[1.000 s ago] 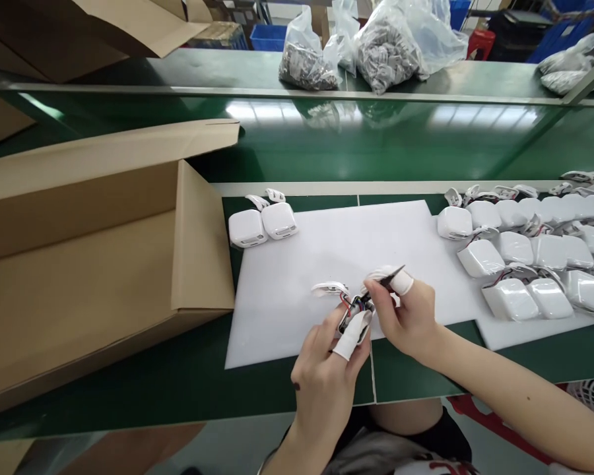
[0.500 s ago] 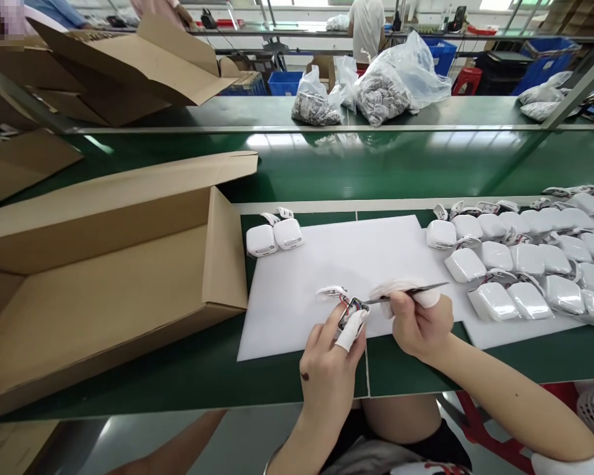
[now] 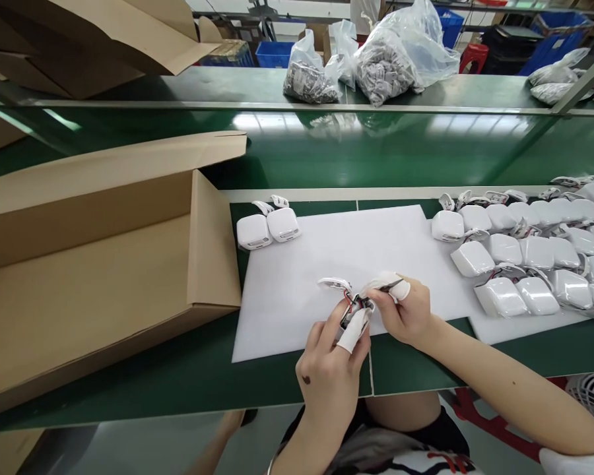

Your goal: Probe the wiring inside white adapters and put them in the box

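My left hand (image 3: 329,369) is closed around a small white electronic device (image 3: 357,311) whose open side shows red and dark wires. A white cover piece (image 3: 334,284) hangs off it by the wires, to the left. My right hand (image 3: 410,313) is closed on dark metal tweezers (image 3: 389,286), with its fingertips right at the device's wires. The tweezers' tips are hidden by the fingers and the device. White finger cots (image 3: 355,330) cover some fingers of both hands. Under the device lies a white foam sheet (image 3: 282,310).
Two white devices (image 3: 269,227) sit at the sheet's upper left. Rows of similar white devices (image 3: 537,254) fill the right side. On the left stands an open cardboard box (image 3: 212,244). Plastic bags of small parts (image 3: 383,66) rest on the shelf behind.
My right hand has moved left, closer to the device, and the tweezers now sit lower among the fingers. The whole view has tilted slightly down.
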Tool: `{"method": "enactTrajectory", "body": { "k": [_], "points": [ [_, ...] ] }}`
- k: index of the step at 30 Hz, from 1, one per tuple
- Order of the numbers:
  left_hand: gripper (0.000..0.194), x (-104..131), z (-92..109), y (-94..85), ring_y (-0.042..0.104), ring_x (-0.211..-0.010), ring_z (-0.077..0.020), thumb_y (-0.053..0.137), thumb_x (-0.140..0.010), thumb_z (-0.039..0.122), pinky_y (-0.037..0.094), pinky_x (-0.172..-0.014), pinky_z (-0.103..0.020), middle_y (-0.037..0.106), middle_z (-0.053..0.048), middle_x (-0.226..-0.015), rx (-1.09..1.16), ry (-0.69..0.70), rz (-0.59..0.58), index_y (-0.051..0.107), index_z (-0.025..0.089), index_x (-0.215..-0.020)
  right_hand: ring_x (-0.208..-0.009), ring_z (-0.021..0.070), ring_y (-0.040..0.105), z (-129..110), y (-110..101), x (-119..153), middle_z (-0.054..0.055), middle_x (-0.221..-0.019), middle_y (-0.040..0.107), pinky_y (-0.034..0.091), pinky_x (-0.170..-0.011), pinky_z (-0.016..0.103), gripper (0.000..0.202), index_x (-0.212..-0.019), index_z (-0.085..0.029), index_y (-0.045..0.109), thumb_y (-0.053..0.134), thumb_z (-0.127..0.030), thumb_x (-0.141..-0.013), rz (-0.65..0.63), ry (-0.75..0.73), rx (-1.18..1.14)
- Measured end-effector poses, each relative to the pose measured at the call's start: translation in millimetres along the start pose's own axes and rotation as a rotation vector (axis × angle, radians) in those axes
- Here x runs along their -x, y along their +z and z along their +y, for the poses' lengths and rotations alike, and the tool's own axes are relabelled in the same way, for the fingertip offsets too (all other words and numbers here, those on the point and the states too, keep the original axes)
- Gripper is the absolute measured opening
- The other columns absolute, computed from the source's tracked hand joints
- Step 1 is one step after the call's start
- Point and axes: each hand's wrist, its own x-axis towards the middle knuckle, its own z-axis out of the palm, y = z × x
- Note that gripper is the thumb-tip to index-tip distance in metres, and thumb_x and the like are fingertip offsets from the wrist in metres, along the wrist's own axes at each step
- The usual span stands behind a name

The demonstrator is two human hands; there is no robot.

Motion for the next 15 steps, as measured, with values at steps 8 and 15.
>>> {"method": "enactTrajectory", "body": {
  "k": [8, 15],
  "points": [
    [0.018, -1.4, 3.0, -1.0, 0.053, -0.069, -0.0153, 0.059, -0.080, 0.013, 0.043, -0.057, -0.025, 0.066, -0.005, -0.106, -0.032, 0.008, -0.021, 0.064, 0.017, -0.097, -0.038, 0.0074, 0.038, -7.0, 5.7, -1.7, -0.005, -0.047, 0.042, 0.031, -0.039, 0.019, 0.028, -0.064, -0.019, 0.043, 0.044, -0.020, -0.091, 0.103, 0.149, 0.232],
    [0.017, 2.7, 4.1, -0.4, 0.053, -0.069, -0.0159, 0.061, -0.079, 0.013, 0.044, -0.058, -0.025, 0.067, -0.006, -0.104, -0.020, 0.012, 0.010, 0.066, 0.018, -0.093, -0.048, 0.0102, 0.054, -4.4, -2.2, 0.3, 0.001, -0.060, 0.061, 0.040, -0.042, 0.020, 0.014, -0.080, -0.019, 0.050, 0.044, -0.014, -0.091, 0.188, -0.156, 0.244]
  ]
}}
